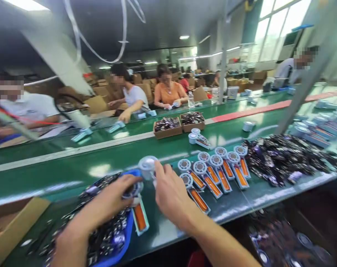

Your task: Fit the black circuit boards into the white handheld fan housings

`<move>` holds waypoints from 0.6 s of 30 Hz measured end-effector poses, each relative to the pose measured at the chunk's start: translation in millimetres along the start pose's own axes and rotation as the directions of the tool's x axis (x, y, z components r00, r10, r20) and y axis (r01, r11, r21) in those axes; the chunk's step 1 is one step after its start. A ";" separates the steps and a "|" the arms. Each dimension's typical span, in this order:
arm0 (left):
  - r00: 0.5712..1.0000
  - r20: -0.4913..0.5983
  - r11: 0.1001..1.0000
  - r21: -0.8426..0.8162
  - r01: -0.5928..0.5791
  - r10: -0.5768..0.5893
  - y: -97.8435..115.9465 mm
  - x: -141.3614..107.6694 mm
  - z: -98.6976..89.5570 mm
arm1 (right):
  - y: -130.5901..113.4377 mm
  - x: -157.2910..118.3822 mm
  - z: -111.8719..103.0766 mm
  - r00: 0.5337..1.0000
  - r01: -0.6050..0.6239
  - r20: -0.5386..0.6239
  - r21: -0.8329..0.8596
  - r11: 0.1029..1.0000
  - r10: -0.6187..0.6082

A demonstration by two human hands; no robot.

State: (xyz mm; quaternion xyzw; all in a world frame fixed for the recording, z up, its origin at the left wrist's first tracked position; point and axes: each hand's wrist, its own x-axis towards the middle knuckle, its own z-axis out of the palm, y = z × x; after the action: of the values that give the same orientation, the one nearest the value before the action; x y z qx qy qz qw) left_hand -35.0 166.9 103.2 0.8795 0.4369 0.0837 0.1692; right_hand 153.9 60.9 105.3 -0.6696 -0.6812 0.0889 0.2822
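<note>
My left hand (117, 198) is closed around the round head of a light-blue device whose handle (140, 217), with an orange inside, points down toward the table edge. Just to its right, my right hand (170, 191) grips a light-blue round-headed part (148, 165) by its lower end, above the green surface. Beneath my left forearm lies a blue tray (127, 237) heaped with small dark shiny parts (107, 237). Several open light-blue devices with orange handles (213, 185) stand in rows right of my right hand.
A pile of dark parts (285, 155) covers the right of the bench. Two cardboard boxes (168, 133) of parts stand on the green belt (115, 148). An open carton (26, 218) is at left. People sit across the belt; a slanted metal post (304, 78) rises at right.
</note>
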 end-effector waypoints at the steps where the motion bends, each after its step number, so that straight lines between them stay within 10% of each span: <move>1: 1.000 0.009 1.000 -0.020 0.008 -0.008 4.2 -13.3 8.6 | 1.3 -17.9 19.3 0.999 -0.047 0.021 -0.029 0.998 0.047; 6: 0.993 0.036 0.984 -0.133 0.121 -0.117 34.8 -42.3 60.7 | 49.3 -76.4 105.8 0.995 -0.001 -0.094 -0.173 0.985 -0.015; 10: 0.979 -0.143 0.988 -0.072 0.135 -0.144 40.9 -32.7 85.1 | 98.5 -83.5 120.2 0.958 0.202 -0.160 -0.223 0.954 -0.240; 18: 0.831 -0.334 0.874 0.040 0.483 -0.444 -19.5 6.7 32.4 | 119.1 -83.5 106.0 0.887 0.340 -0.269 -0.168 0.925 -0.375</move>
State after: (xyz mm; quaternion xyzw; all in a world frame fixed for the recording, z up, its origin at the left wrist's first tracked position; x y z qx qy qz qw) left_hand -35.8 175.9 65.9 0.7309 0.6629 0.1519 0.0583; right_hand 198.5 18.2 -63.8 -0.5536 -0.7468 -0.1055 0.3531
